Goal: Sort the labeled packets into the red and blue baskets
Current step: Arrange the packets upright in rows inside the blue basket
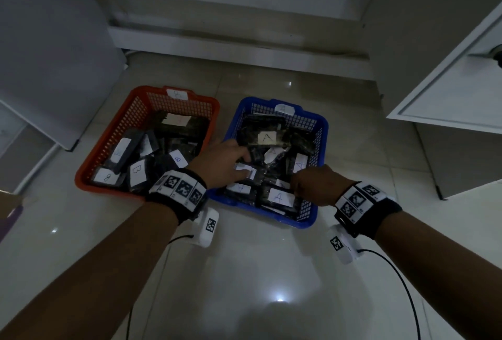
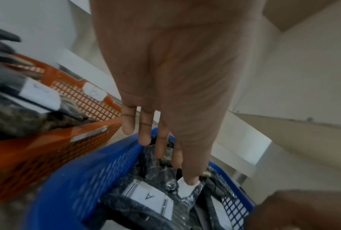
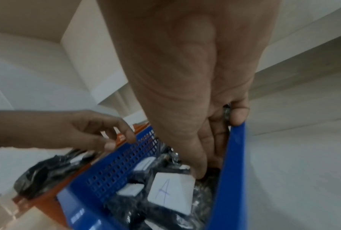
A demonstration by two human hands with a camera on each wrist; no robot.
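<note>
The red basket stands on the floor, left of the blue basket, their near corners almost touching; its dark packets carry B labels; the left hand reaches over the blue basket's left rim, fingers straight, thumb tip pressing a white label; the A-labelled packets fill the blue basket; the right hand, at its near right corner, has fingers curled down among the packets; what it grips, I cannot tell.
</note>
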